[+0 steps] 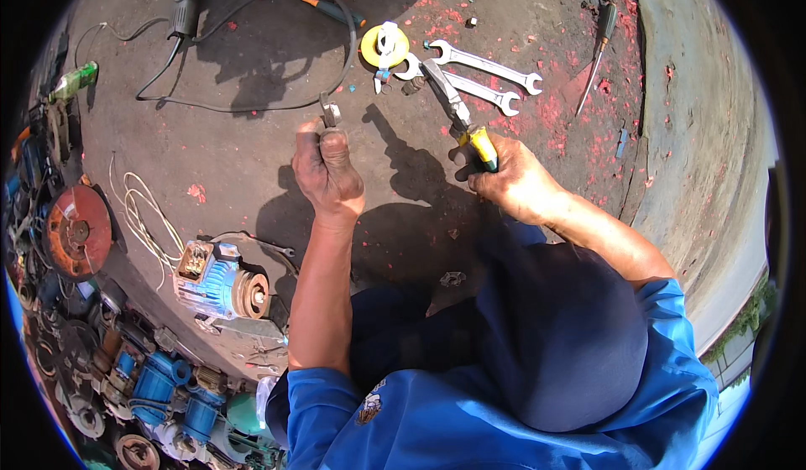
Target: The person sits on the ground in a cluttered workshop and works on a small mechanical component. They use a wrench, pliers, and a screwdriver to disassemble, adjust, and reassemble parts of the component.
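My left hand (330, 172) is closed, thumb and fingers pinching a small grey metallic piece (332, 116) whose kind I cannot make out. A black cord (243, 107) runs close by its upper end. In my right hand (516, 176) is a pair of pliers (457, 113) with yellow and dark grips, its head pointing up and left. Beyond the pliers lie two silver open-end wrenches (491, 67) (470, 86). Beside them is a yellow ring-shaped roll (368, 48) with a white piece across it.
A grey power tool (185, 4) and an orange-and-black-handled screwdriver (323, 6) lie at the far left. Another screwdriver (603, 38) is at right. A blue electric motor (220, 281) sits left of my forearm, near a pile of motor parts (155, 386). Red scraps dot the ground.
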Tool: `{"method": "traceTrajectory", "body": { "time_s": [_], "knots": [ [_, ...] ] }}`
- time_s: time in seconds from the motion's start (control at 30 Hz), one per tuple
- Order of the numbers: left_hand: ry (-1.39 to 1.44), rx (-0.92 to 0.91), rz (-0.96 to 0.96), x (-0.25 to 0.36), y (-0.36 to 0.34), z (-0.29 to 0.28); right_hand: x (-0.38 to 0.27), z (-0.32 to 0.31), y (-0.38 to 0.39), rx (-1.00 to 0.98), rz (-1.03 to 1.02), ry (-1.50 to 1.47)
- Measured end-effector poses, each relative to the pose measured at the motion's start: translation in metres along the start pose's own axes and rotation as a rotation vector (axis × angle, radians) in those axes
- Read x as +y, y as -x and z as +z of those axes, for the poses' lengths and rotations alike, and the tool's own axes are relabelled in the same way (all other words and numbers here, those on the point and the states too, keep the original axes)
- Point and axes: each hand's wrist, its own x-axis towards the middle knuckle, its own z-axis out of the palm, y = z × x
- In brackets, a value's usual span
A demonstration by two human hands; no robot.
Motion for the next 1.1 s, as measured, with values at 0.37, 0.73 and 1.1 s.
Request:
{"method": "traceTrajectory", "body": {
  "time_s": [0.37, 0.73, 1.1],
  "knots": [
    [-0.003, -0.078, -0.498, -0.023, 0.010, 0.036, 0.062, -0.017, -0.011, 0.087, 0.132, 0.197],
    [-0.594, -0.173, -0.244, -0.046, -0.017, 0.157, 0.081, -0.036, -0.004, 0.204, 0.257, 0.165],
    [0.505, -0.142, -0.530, 0.020, -0.020, 0.104, 0.062, -0.027, 0.005, 0.245, 0.025, 0.157]
  ]
}}
